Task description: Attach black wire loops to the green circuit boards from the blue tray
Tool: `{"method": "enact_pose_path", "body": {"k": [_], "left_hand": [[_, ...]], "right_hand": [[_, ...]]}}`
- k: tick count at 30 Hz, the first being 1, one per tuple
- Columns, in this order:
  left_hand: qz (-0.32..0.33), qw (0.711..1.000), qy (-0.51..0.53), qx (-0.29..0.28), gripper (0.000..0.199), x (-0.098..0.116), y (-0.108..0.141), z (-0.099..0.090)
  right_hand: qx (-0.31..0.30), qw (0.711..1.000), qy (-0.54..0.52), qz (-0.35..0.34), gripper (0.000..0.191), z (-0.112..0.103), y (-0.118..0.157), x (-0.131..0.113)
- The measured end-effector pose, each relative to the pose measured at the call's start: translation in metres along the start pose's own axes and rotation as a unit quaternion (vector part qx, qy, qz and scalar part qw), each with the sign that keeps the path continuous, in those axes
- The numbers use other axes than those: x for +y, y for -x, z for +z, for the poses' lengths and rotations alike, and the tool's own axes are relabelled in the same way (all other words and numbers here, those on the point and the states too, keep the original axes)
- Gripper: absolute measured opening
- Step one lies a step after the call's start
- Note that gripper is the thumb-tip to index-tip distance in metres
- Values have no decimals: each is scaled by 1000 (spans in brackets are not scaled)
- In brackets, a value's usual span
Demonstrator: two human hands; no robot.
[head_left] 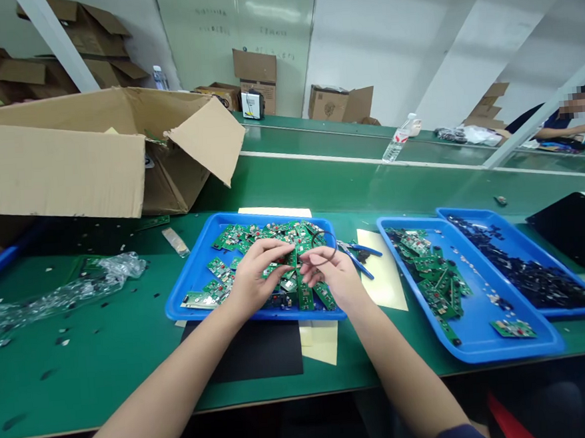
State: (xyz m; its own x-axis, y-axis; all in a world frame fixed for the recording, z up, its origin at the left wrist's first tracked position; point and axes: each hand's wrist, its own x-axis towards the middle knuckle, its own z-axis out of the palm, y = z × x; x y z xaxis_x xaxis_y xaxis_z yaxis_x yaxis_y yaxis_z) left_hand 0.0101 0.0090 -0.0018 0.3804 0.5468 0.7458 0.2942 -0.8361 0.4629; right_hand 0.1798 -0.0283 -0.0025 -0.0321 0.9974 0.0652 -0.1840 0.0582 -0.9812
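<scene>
Over the near part of a blue tray (174, 290) heaped with green circuit boards, my left hand (256, 275) pinches one small circuit board (294, 257), seen almost edge-on. Close to its right side, my right hand (337, 276) has its fingers closed on a thin black wire (334, 237) that curves up in a loop. Whether the wire is joined to the board cannot be made out. Blue-handled pliers (359, 258) lie just beyond my right hand, partly over a yellow sheet (390, 285).
To the right stand a second blue tray (502, 348) with circuit boards and a third tray of black parts (531, 262). A large open carton (58, 168) and plastic wrap (110, 272) are at left. A bottle (398, 141) stands behind; a person (561, 120) sits far right.
</scene>
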Motion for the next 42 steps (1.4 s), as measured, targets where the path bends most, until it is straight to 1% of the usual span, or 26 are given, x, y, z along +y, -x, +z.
{"method": "enact_pose_path", "body": {"k": [2, 3, 5, 8, 12, 17, 21, 24, 28, 30, 33, 36, 39, 42], "left_hand": [[36, 999, -23, -7, 25, 0, 1, 0], [49, 998, -31, -10, 25, -1, 1, 0], [66, 997, -48, -12, 26, -2, 2, 1], [87, 993, -75, -5, 27, -4, 3, 1], [110, 991, -81, 3, 30, -3, 2, 0], [81, 994, -79, 0, 31, 0, 3, 0], [72, 995, -64, -1, 33, -1, 6, 1], [67, 996, -62, -8, 33, -3, 7, 1], [68, 994, -73, -34, 32, -5, 8, 0], [71, 994, -72, -37, 31, -5, 9, 1], [69, 995, -54, -36, 31, -5, 9, 3], [59, 997, -14, -43, 29, -3, 9, 4], [51, 997, 12, -63, 27, -1, 8, 5], [15, 995, 33, -90, 26, 1, 7, 8]], "right_hand": [[-38, 993, -68, 85, 35, 1, -1, 1], [-58, 988, -83, 114, 39, 1, -2, 0], [-88, 982, -89, 140, 40, 1, -2, -2], [-111, 981, -86, 135, 36, 1, 0, -6], [-114, 981, -95, 128, 30, 1, 1, -8], [-136, 972, -119, 151, 27, 1, 1, -7], [-157, 971, -120, 132, 23, 1, 1, -4], [-151, 974, -122, 118, 23, 1, 0, -4], [-137, 978, -113, 114, 23, 2, -1, -1], [-138, 977, -114, 115, 22, 3, -1, 1], [-147, 973, -135, 116, 22, 5, -1, 6], [-165, 968, -150, 112, 22, 5, -2, 8], [-161, 976, -107, 104, 20, 2, -3, 5], [-125, 989, -14, 74, 20, -1, -4, 0]]}}
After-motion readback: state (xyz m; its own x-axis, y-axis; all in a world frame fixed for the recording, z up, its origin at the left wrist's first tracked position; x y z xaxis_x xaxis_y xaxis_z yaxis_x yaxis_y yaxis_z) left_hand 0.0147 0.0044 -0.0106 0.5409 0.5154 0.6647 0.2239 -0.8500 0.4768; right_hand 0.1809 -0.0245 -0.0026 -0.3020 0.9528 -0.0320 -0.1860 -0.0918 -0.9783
